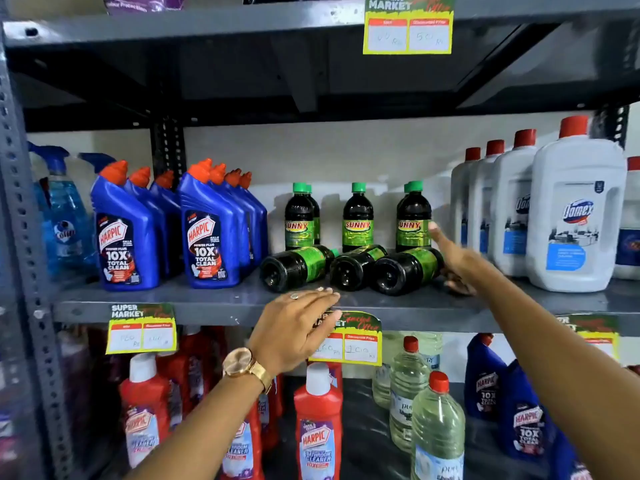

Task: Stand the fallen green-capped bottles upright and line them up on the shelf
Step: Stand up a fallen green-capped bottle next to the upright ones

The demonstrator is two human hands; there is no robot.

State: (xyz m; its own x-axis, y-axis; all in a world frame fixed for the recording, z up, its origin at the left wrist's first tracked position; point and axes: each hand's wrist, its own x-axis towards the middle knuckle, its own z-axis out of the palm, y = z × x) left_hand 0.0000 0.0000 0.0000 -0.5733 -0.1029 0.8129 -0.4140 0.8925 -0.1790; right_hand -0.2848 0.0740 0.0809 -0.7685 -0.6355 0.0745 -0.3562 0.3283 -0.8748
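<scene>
Three dark green-capped bottles lie on their sides on the grey middle shelf [207, 304], bases toward me: the left one [294, 266], the middle one [353, 266] and the right one [405, 270]. Behind them several more of the same bottles stand upright: at the left [298, 216], in the centre [357, 216] and at the right [413, 216]. My right hand [453, 261] reaches in beside the right fallen bottle, fingers spread, holding nothing. In front of the shelf edge my left hand [298, 327] hovers open, below the left fallen bottle, with a watch on the wrist.
Blue toilet-cleaner bottles [211, 230] crowd the shelf left of the green-capped ones. Large white red-capped jugs [575, 216] stand at the right. Price tags [346, 341] hang on the shelf edge. Red and clear bottles fill the shelf below.
</scene>
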